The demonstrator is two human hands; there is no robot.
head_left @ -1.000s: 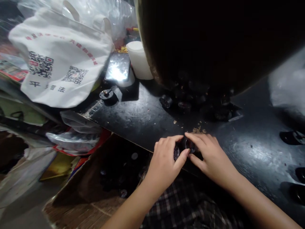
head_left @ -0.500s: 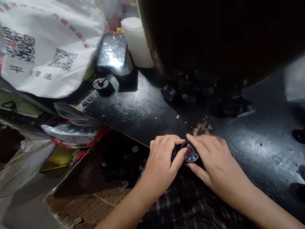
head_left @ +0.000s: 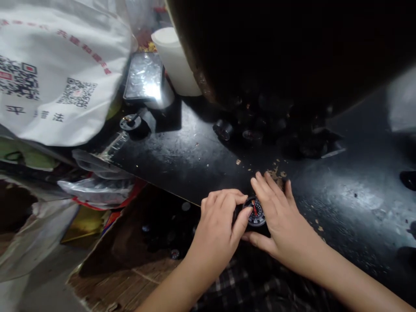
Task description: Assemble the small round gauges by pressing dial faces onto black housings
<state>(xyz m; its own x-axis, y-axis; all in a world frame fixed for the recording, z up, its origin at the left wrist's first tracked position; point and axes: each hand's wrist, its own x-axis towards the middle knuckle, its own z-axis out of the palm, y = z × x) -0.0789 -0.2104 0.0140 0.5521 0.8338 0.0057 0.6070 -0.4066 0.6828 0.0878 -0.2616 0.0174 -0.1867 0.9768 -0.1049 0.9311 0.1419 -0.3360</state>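
- Our left hand (head_left: 217,219) pinches the dial gauge (head_left: 256,213) at its side, thumb against forefinger; our right hand (head_left: 277,212) is unclenched, fingers extended alongside, and we cannot tell whether it touches.
- The gauge is between our hands, near the front edge of the black tabletop (head_left: 156,160), dial up.
- We do best, we judge, to grip lightly by the rim, thumb off the face, with the right hand as guard.
- The gauge is round, dark-rimmed, with pale markings and a red needle.
- The tabletop looks smooth and glossy, scattered with tan flakes (head_left: 277,174); the cardboard box (head_left: 107,281) has a ragged edge.
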